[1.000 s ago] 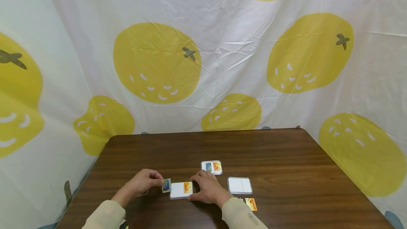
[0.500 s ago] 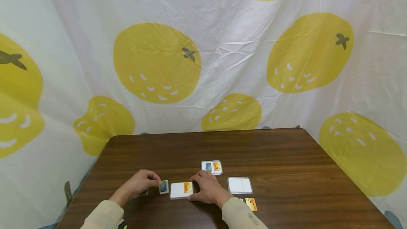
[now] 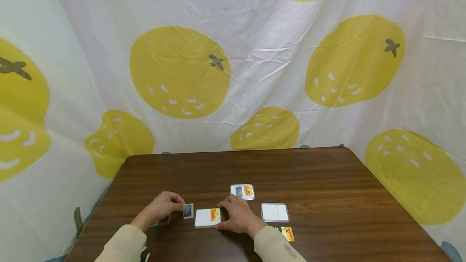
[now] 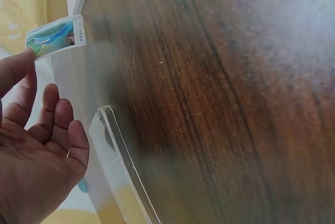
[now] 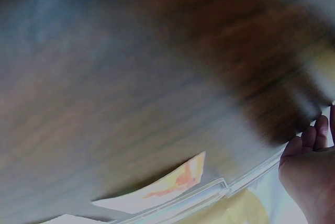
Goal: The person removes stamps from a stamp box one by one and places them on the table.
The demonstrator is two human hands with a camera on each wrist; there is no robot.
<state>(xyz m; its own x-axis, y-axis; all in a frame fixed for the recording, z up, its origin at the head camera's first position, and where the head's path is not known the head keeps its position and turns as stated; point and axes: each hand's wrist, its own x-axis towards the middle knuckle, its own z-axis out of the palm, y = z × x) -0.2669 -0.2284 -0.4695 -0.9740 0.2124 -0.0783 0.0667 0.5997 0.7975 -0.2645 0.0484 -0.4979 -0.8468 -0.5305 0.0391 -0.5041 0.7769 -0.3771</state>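
Note:
My left hand (image 3: 160,207) pinches the edge of a small blue-green postage stamp (image 4: 55,36) between thumb and fingertip, its other fingers loosely bent. The stamp is held just left of a flat case (image 3: 202,218) with a white insert, apart from it. An orange stamp (image 3: 215,214) sits in the right part of that case. Thumb and fingers of my right hand (image 3: 236,214) hold the case at its right edge. A clear, flat plastic piece (image 4: 120,166) lies under my left hand, mostly hidden in the head view.
Behind my right hand lies a case (image 3: 233,187) with a blue and an orange stamp. To the right is a case (image 3: 269,212) with a blank white insert. A loose orange stamp (image 3: 287,234) lies near my right sleeve. A fruit-print cloth (image 3: 255,92) hangs behind the table (image 3: 309,173).
My left hand draws the postage stamp left from the case's edge, then lifts it slightly. My right hand and the case stay in place.

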